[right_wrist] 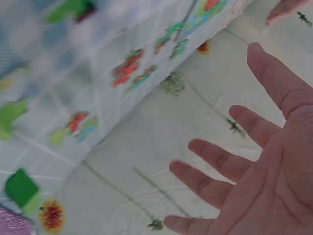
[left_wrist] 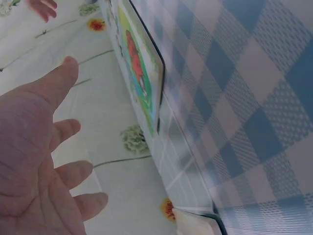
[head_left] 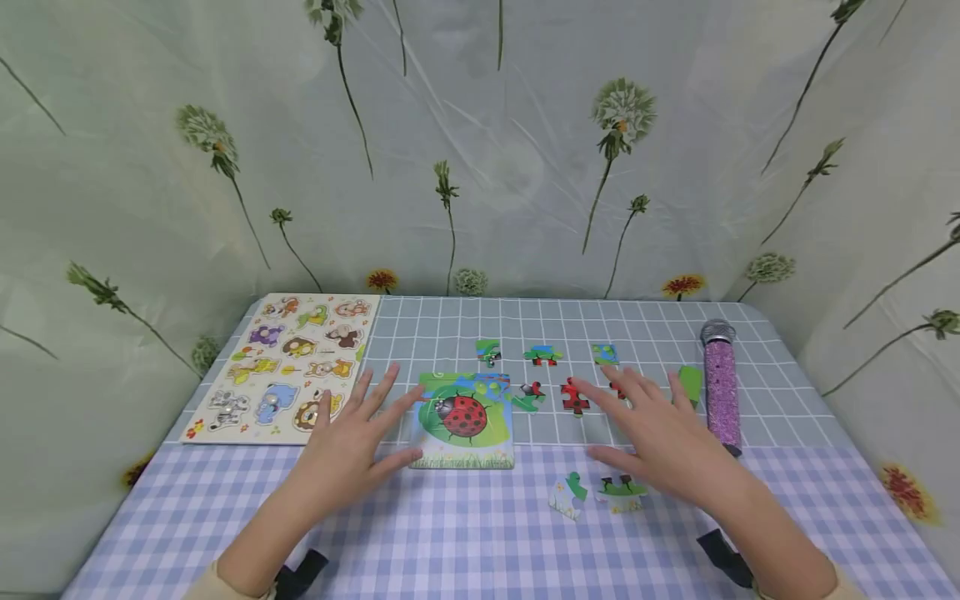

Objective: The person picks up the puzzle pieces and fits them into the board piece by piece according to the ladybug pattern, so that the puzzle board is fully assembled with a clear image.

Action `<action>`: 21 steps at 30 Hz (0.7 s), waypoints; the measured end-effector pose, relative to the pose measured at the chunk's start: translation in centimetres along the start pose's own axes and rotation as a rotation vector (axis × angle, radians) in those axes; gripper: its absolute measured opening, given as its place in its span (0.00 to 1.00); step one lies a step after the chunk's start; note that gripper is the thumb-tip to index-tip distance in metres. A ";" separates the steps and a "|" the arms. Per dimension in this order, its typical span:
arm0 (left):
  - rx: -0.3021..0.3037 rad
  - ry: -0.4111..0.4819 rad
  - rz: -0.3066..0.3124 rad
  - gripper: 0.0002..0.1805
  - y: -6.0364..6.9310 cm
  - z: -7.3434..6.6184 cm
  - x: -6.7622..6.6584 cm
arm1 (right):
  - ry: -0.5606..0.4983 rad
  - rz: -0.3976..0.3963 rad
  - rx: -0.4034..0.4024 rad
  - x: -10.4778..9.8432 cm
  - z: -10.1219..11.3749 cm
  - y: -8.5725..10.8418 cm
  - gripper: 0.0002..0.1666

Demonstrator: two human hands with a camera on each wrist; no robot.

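Left hand (head_left: 347, 452) near left edge of ladybug board (head_left: 462, 417) (right hand (head_left: 663, 433) apart).

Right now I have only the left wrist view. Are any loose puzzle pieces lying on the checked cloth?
Observer: Yes, the head view shows two loose puzzle pieces on the checked cloth.
Operator: Is the right hand holding one?
Observer: No, the right wrist view shows the right hand with fingers spread and nothing in its palm.
Operator: What stands out at the table's right side?
Observer: A glittery purple microphone, with a green object to its left.
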State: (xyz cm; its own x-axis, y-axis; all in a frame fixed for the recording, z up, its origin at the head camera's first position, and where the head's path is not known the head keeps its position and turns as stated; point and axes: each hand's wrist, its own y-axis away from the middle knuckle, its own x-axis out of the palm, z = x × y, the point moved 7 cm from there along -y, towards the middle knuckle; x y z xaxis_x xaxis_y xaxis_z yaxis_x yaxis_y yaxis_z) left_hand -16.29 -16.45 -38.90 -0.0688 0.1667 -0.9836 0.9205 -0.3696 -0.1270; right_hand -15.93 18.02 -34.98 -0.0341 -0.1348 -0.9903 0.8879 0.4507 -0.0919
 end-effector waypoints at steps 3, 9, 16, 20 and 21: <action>0.012 0.038 0.014 0.45 0.0 0.5 0.4 | -0.026 0.018 -0.049 -0.4 1.0 -1.3 0.48; 0.051 0.147 0.054 0.46 -0.4 1.3 1.5 | -0.022 0.042 -0.157 -0.2 2.6 -5.1 0.42; 0.066 0.305 0.166 0.45 -1.0 2.1 3.2 | 0.064 0.168 -0.119 3.6 1.6 -11.4 0.37; 0.047 0.351 0.225 0.45 -1.3 2.3 4.0 | 0.003 0.249 -0.071 5.6 0.6 -14.5 0.36; 0.045 0.357 0.233 0.45 -1.3 2.3 4.1 | -0.026 0.264 -0.064 6.0 0.5 -15.1 0.36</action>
State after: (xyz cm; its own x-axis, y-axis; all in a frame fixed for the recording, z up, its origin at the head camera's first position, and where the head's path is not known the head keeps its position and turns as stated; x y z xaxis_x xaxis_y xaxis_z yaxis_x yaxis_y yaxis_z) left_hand -18.69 -17.42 -43.07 0.2837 0.3768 -0.8818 0.8775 -0.4728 0.0803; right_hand -29.32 9.99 -39.43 0.2072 -0.0270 -0.9779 0.8337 0.5279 0.1621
